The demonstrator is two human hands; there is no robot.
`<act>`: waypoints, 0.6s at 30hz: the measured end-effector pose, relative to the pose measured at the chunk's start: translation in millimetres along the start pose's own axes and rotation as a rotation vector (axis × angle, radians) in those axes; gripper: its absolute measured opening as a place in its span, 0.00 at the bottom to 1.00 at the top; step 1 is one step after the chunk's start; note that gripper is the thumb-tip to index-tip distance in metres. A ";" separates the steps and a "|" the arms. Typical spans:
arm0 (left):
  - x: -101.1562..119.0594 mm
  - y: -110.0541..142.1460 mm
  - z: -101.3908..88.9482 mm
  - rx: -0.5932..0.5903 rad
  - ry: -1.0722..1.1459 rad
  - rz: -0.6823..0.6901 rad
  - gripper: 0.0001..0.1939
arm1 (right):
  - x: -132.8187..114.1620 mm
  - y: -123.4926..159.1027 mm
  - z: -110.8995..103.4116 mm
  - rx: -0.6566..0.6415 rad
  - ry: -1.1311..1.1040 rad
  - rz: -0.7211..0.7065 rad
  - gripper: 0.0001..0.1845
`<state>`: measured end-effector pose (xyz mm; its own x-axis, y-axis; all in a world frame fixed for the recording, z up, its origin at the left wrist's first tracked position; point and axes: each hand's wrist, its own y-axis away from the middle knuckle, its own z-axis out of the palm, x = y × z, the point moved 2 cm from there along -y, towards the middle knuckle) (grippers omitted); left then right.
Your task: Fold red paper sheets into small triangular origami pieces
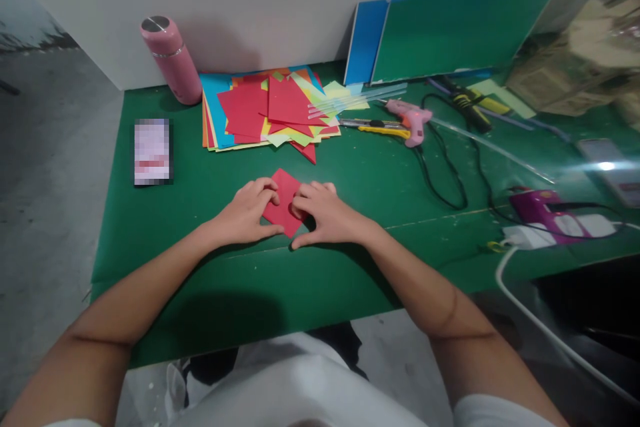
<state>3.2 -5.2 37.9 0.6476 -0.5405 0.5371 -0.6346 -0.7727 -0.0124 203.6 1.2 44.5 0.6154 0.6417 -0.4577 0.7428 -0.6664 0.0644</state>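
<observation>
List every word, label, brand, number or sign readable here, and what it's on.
None can be read.
Flat item at far left: pixelated, unreadable.
Purple block: any markings too blurred.
Pink glue gun, yellow cutter: too small to tell.
Pink bottle: no lettering visible.

"What's the worktop like?"
"Smooth green, with a slight sheen."
"And the bottle?"
"Satiny pink body, shiny metallic band and cap top."
"The stacked sheets?"
"Matt paper, like the red square."
"The glue gun?"
"Pink plastic; the glue sticks look translucent and glossy."
</observation>
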 end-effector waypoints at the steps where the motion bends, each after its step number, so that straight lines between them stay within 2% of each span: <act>1: -0.3 -0.1 0.4 0.002 -0.011 0.009 0.26 | 4.3 -0.3 -0.8 0.007 -0.041 0.008 0.28; 3: -1.0 -0.5 1.1 0.009 -0.043 0.020 0.33 | 14.5 -1.0 -3.9 0.056 -0.074 0.055 0.22; 6: -1.4 -1.8 2.0 0.009 -0.091 0.031 0.33 | 28.8 -0.9 -9.2 0.102 -0.065 0.070 0.17; 10: -0.4 -2.9 1.8 0.011 -0.162 0.045 0.30 | 41.2 1.1 -12.9 0.072 -0.109 -0.020 0.23; 13: 0.1 -3.0 0.6 0.015 -0.235 0.058 0.27 | 45.6 2.1 -13.8 0.079 -0.123 -0.059 0.21; 18: -1.6 -3.6 -2.5 0.008 -0.258 0.119 0.29 | 45.6 2.6 -14.7 0.129 -0.030 -0.123 0.21</act>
<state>3.4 -0.7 39.1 0.6555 -0.6934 0.2991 -0.7097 -0.7011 -0.0700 237.5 34.4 36.9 0.5121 0.7113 -0.4815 0.7711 -0.6276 -0.1069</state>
